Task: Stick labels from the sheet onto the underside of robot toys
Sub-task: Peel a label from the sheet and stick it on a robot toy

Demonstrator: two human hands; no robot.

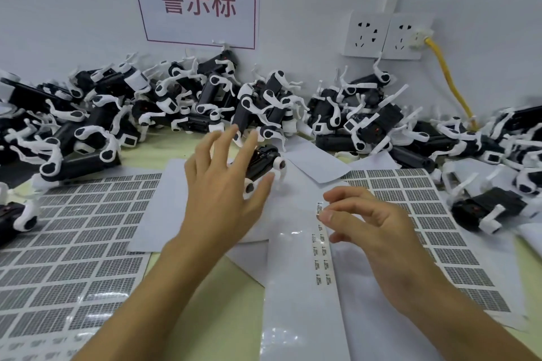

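While the left hand [218,184] spreads straight fingers over a black-and-white toy [264,165] lying on white paper, thumb beside it and not plainly gripping, the right hand [371,221] pinches a small label [319,208] between thumb and forefinger. It hovers just above the strip [322,258] (a few printed labels left). More toys [205,102] are heaped along the wall.

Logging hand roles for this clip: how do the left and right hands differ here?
The left hand is spread open, fingers straight, reaching over a black-and-white robot toy; the right hand is curled, pinching a small label between thumb and forefinger. The left is farther forward, the right above the label strip. Both are bare.
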